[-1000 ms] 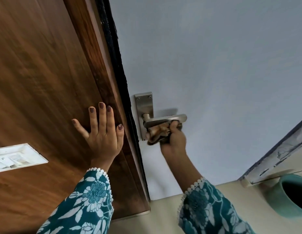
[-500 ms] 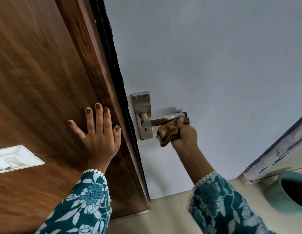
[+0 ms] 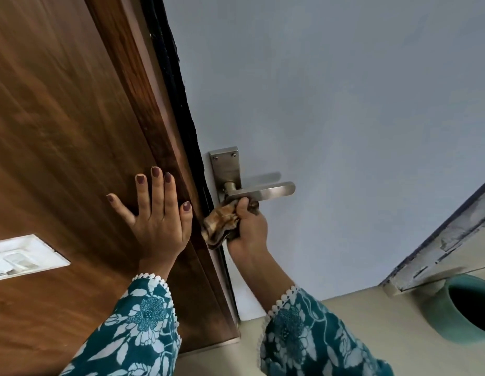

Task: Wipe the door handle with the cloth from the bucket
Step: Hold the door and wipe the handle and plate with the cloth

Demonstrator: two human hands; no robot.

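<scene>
At the bottom of the view, 2 teal floral sleeves with white lace cuffs reach up from the person. Beyond them the left hand (image 3: 157, 223) lies flat, fingers spread, on the brown wood panel (image 3: 59, 118), just beside its right edge; it holds nothing. The right hand (image 3: 248, 226) is clenched around a bunched brown patterned cloth (image 3: 222, 222), which it presses up against the underside of the door handle (image 3: 260, 191) near the spindle, leaving the lever's free end bare. The handle is brushed metal on a tall backplate (image 3: 226, 169) with 2 screws at the top, mounted on a pale blue-grey door (image 3: 344, 104). A black strip (image 3: 179, 104) runs between door and wood. A white switch plate (image 3: 21, 256) sits in the wood at far left. On the beige floor (image 3: 344, 321) at lower right stands a teal bucket (image 3: 469, 308), partly cut off by the picture's edge, next to a chipped pale frame (image 3: 447, 248).
</scene>
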